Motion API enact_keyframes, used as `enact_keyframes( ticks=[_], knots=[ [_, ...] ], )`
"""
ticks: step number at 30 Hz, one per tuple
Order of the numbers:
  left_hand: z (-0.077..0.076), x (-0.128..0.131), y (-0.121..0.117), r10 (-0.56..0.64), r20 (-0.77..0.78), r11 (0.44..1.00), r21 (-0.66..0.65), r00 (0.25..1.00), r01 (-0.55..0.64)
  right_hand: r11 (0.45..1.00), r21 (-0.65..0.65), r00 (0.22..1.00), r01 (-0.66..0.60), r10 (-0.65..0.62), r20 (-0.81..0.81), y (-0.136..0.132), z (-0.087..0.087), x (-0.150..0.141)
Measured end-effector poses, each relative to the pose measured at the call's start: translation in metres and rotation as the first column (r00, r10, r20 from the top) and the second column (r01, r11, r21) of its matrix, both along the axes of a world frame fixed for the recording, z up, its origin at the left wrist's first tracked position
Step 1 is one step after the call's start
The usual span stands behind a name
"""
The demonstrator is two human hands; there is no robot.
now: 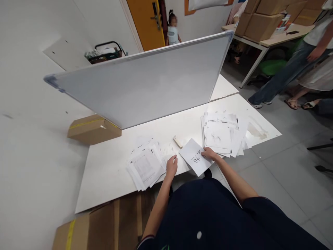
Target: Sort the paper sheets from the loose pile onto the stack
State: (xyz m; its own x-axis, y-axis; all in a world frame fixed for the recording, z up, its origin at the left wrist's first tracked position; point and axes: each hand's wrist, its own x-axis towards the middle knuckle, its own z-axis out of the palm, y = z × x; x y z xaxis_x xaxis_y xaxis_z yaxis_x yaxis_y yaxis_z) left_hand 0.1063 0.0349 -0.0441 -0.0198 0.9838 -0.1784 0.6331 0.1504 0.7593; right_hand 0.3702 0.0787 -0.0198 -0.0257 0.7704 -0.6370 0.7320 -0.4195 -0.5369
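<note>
My right hand (208, 153) rests on a single white sheet with dark characters written on it (195, 156), fingers curled and pressing its right edge at the table's near side. My left hand (171, 166) sits just left of that sheet, fingers curled, with something small and white at the fingertips that I cannot make out. A fanned stack of printed papers (145, 166) lies left of my left hand. A larger messy paper pile (223, 133) lies right of my right hand. A small whiteboard eraser (178, 141) sits between the piles.
A large whiteboard (145, 83) stands tilted across the white table (109, 173). Cardboard boxes lie at the far left (92, 129) and under the near edge (104, 225). People stand at the right (299, 66) by a box-laden desk; another person stands by the orange door (145, 21).
</note>
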Motion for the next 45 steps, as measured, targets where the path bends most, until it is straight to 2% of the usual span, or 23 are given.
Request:
enact_keyframes(
  ticks=[3,6,14,24,31,36,38,39,41,42,43,45],
  knots=[
    [-0.001,0.004,0.007,-0.011,-0.029,1.0,0.005,1.0,0.011,0.99,-0.09,0.991,0.107,-0.113,-0.069,-0.002,-0.017,0.004],
    [0.001,0.007,0.016,-0.031,-0.062,0.999,0.013,0.998,0.032,0.975,-0.128,0.973,0.182,-0.197,-0.118,-0.001,-0.026,0.004],
    [0.011,0.012,0.042,-0.176,-0.285,0.984,-0.041,0.942,0.171,0.955,-0.172,0.944,0.241,-0.272,-0.186,0.009,-0.025,0.012],
    [0.014,0.02,0.057,-0.31,-0.421,0.95,-0.176,0.853,0.258,0.966,-0.125,0.952,0.225,-0.245,-0.182,0.022,-0.023,-0.003],
    [0.008,0.022,0.057,-0.309,-0.453,0.949,-0.203,0.836,0.241,0.98,-0.07,0.977,0.186,-0.192,-0.092,0.024,-0.02,-0.009],
    [0.009,0.025,0.054,-0.298,-0.449,0.952,-0.202,0.842,0.229,0.987,-0.002,0.987,0.16,-0.16,-0.029,0.023,-0.012,-0.012],
    [0.012,0.024,0.051,-0.263,-0.407,0.963,-0.167,0.875,0.212,0.983,0.067,0.986,0.168,-0.169,0.005,0.023,-0.005,-0.009],
    [0.014,0.024,0.049,-0.217,-0.337,0.974,-0.134,0.916,0.181,0.977,0.11,0.983,0.181,-0.184,0.022,0.023,-0.001,-0.007],
    [0.019,0.023,0.043,-0.081,-0.08,0.993,-0.092,0.993,0.074,0.957,0.191,0.973,0.216,-0.227,0.037,0.022,0.007,-0.003],
    [0.022,0.023,0.04,0.024,0.076,0.992,-0.128,0.997,-0.014,0.947,0.222,0.969,0.231,-0.244,0.034,0.021,0.011,-0.003],
    [0.025,0.024,0.036,0.141,0.228,0.974,-0.207,0.963,-0.093,0.937,0.246,0.966,0.247,-0.258,0.012,0.019,0.014,-0.005],
    [0.032,0.025,0.027,0.334,0.475,0.905,-0.402,0.814,-0.136,0.921,0.264,0.958,0.286,-0.272,-0.09,0.014,0.017,-0.018]
  ],
)
